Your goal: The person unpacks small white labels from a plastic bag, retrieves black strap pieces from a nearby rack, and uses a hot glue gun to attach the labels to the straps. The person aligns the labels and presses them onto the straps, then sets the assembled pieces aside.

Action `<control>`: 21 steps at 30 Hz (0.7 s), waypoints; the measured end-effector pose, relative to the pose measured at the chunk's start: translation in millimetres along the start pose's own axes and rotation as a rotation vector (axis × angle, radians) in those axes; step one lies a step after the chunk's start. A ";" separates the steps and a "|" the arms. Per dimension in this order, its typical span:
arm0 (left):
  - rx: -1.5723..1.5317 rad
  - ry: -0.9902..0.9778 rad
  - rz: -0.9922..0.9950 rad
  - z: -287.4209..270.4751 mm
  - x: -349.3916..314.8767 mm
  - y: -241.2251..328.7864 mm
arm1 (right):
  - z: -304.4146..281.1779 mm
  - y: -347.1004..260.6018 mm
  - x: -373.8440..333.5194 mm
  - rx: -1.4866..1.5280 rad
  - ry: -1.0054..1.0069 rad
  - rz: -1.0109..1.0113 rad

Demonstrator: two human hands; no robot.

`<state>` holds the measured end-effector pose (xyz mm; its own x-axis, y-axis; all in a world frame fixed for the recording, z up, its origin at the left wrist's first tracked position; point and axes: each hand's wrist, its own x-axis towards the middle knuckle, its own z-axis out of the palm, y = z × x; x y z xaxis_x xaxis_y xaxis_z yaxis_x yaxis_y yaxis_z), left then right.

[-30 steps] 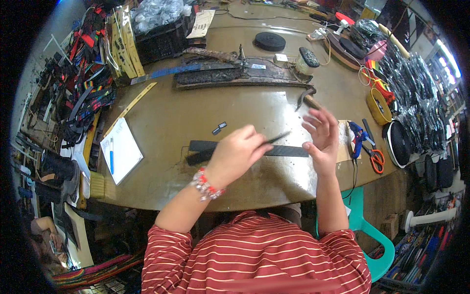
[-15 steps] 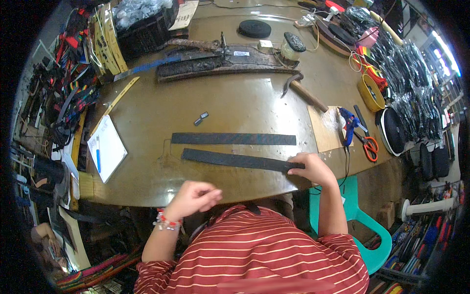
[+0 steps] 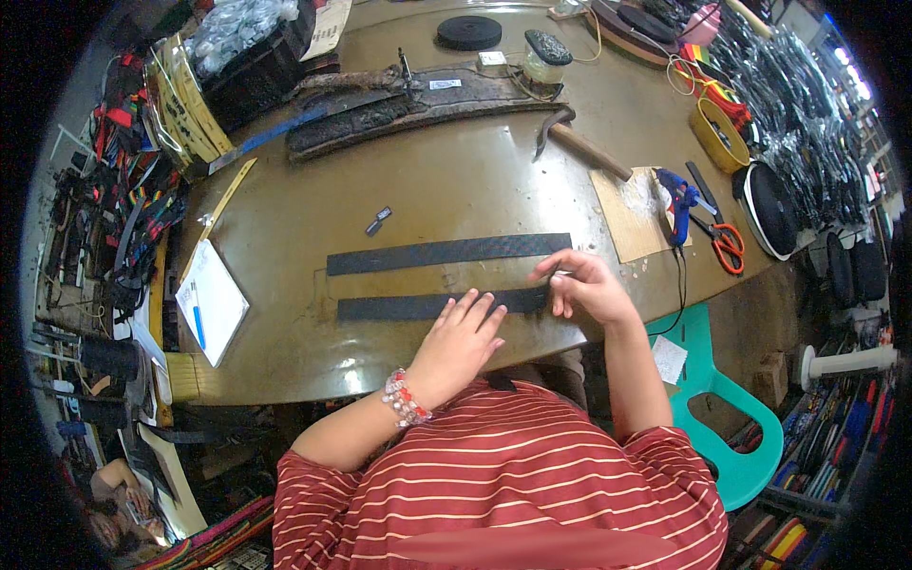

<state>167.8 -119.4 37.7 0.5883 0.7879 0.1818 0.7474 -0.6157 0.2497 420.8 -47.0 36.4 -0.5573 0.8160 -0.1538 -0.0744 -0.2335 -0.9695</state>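
Note:
Two black webbing straps lie side by side across the brown table. The far strap [image 3: 446, 254] lies flat and untouched. On the near strap [image 3: 389, 309], my left hand [image 3: 454, 350] rests with its fingers spread out, pressing toward its right half. My right hand [image 3: 597, 288] pinches the right end of that same strap, which looks bent upward between thumb and fingers. Part of that end is hidden by the fingers. Beyond the far strap sits a pair of small dark pieces [image 3: 378, 220], too small to name.
Right of the straps are a cardboard sheet [image 3: 616, 226], a blue glue gun [image 3: 678, 207] and orange-handled scissors [image 3: 728, 249]. A hammer [image 3: 594, 152], a jar [image 3: 545, 65] and a webbing roll [image 3: 468, 33] are farther back. Paper with a blue pen [image 3: 199, 325] lies left; a green chair [image 3: 708, 399] stands nearside right.
My left hand has moved right and forward from the table's edge onto the near strap, its fingers opening. My right hand has turned the strap's end upward. The view has shifted slightly.

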 end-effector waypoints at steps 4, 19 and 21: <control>-0.041 -0.033 -0.063 -2.3 -2.6 -2.1 | 17.8 7.7 17.1 -0.431 0.029 -0.100; 0.148 -0.035 -0.022 3.2 -10.1 3.2 | 62.5 27.3 32.9 -1.064 0.329 -0.320; 0.144 -0.029 -0.032 4.1 -11.2 3.6 | 63.2 26.3 32.9 -1.071 0.316 -0.305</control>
<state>165.1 -130.5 32.7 0.5705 0.8079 0.1475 0.8013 -0.5870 0.1159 348.3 -59.6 18.0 -0.3938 0.8924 0.2202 0.6531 0.4402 -0.6162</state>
